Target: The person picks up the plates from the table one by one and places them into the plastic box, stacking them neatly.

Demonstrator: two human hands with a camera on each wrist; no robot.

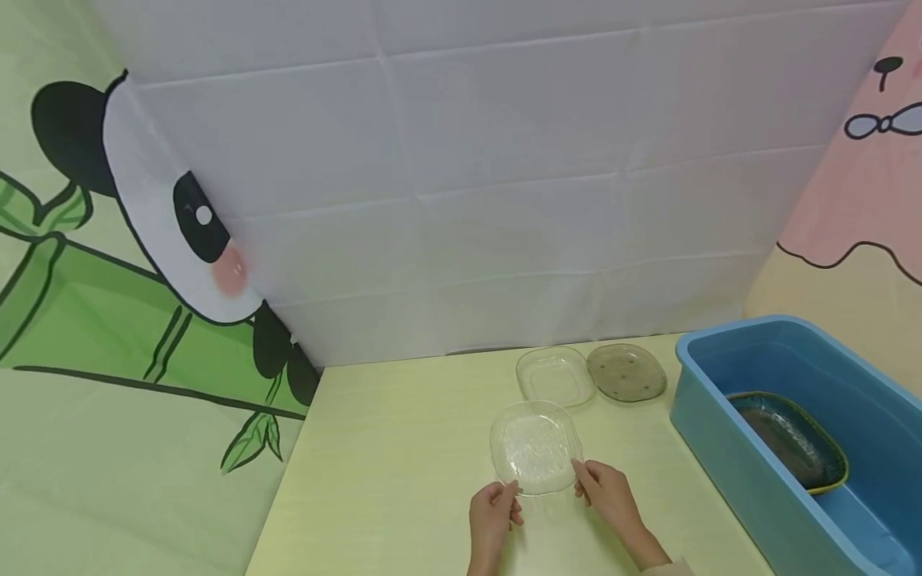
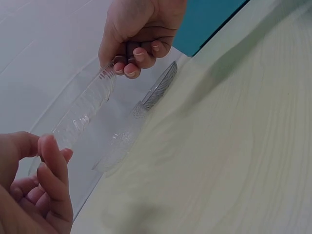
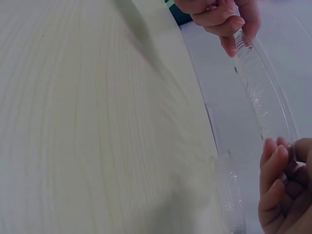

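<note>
A clear, wavy-rimmed plate (image 1: 536, 448) is held up above the table by both hands. My left hand (image 1: 494, 516) pinches its near left rim between thumb and fingers. At the near right rim, my right hand (image 1: 607, 494) pinches it the same way. Both wrist views show the plate edge-on, raised off the tabletop, with the left hand (image 2: 41, 180) and the right hand (image 3: 287, 183) at its two sides. Beyond it on the table lie a second clear plate (image 1: 555, 376), squarish with rounded corners, and a grey see-through plate (image 1: 627, 373) beside that one.
A large blue tub (image 1: 727, 432) stands at the table's right side, with a dark green, yellow-rimmed dish (image 1: 792, 440) leaning inside. The pale yellow table (image 1: 374, 464) meets a white cloth wall (image 1: 432, 240) at the back. A panda-print curtain (image 1: 144, 336) hangs on the left.
</note>
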